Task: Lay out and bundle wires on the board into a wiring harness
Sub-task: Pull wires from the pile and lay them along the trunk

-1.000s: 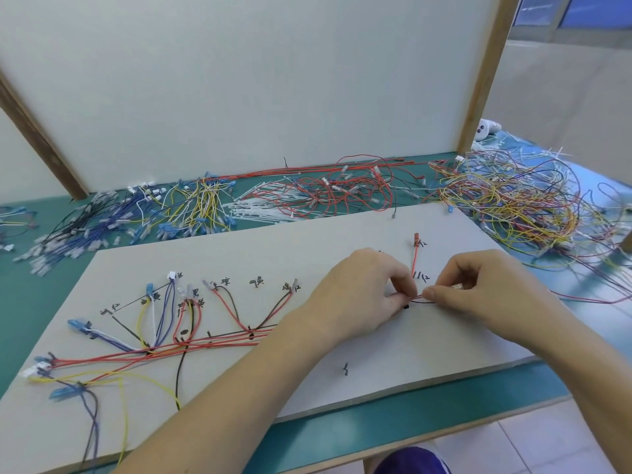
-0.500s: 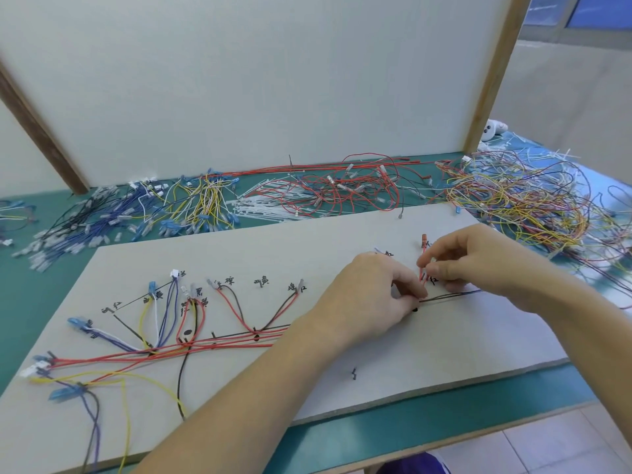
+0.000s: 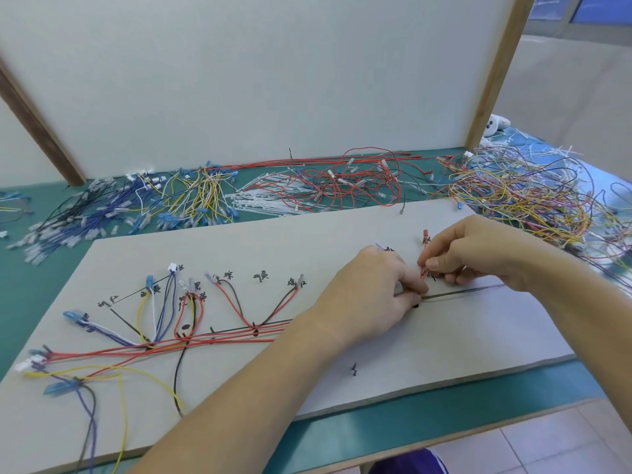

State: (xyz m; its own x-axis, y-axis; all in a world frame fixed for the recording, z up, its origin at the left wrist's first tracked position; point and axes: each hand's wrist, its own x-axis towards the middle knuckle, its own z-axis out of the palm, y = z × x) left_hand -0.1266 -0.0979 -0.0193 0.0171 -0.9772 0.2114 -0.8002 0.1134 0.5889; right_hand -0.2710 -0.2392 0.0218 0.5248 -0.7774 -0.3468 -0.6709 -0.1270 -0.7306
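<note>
board (image 3: 307,241): pale grey, black handwritten marks and lines | wires left of left hand (image 3: 372,295): red, yellow, blue, white, black | wire pinched by right hand (image 3: 478,254): red | table (image 3: 427,422): teal green | loose wire heap (image 3: 519,196) beyond right hand: yellow, red, purple

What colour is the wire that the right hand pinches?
Red; the head view shows the wire in the right hand.

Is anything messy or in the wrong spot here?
On the board the wires follow the drawn lines. One black wire strays toward the near edge, off the red bundle. The tangled wire heap at the right is untidy.
</note>
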